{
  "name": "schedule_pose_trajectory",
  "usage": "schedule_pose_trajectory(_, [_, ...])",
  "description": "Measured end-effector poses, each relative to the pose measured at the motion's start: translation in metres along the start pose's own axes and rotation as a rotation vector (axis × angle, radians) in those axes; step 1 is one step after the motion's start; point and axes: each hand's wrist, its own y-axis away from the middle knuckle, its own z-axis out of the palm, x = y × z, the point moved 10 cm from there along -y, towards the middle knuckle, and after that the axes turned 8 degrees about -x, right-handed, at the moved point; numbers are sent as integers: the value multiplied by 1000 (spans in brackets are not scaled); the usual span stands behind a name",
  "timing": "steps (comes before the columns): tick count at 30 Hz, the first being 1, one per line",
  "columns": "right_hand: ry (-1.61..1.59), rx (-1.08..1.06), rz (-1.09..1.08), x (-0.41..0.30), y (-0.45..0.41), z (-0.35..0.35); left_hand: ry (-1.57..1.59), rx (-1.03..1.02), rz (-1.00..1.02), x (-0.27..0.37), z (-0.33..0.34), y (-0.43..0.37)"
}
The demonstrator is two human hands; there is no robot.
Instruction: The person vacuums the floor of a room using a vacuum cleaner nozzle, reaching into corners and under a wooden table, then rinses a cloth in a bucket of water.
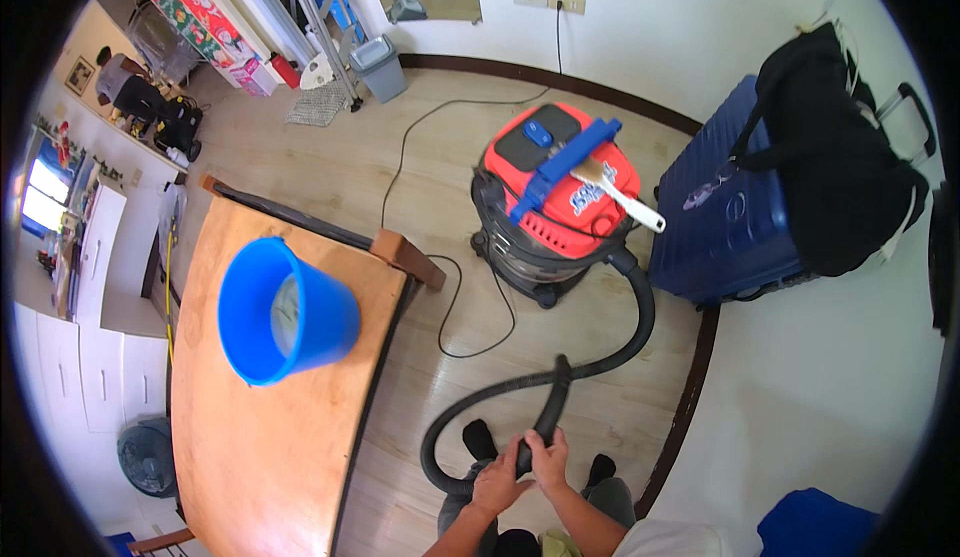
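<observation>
Both my hands hold the black curved handpiece (pixel 553 403) of a vacuum hose, close to my body. My left hand (pixel 499 486) grips it near its lower end, with my right hand (pixel 547 461) wrapped around it beside the left. From the handpiece the black corrugated hose (pixel 641 317) loops across the floor to a canister vacuum cleaner (pixel 536 257) with a red lid. A blue carrying handle (pixel 566 167) spans that lid. Lying across the lid is a brush with a white handle (pixel 630 204).
A blue bucket (pixel 330 324) with something pale inside stands on a wooden table (pixel 255 452) to my left. At the right, a black bag (pixel 832 152) rests on a blue suitcase (pixel 720 212). A power cord (pixel 405 144) crosses the floor. Another person (pixel 127 84) bends over far left.
</observation>
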Motion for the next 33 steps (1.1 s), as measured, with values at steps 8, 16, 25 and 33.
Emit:
schedule_pose_trajectory(8, [695,13,-684,-312,-89,61,205,308,63,-3,-140,77])
schedule_pose_trajectory(16, [1176,-15,-695,-404,-286,146,314,419,54,1,-193,74])
schedule_pose_trajectory(25, [1360,-532,-446,-384,-346,171,145,377,-131,27,-219,55])
schedule_pose_trajectory(33, [1421,-495,-1047,-418,-330,131,237,454,-136,78,-250,28])
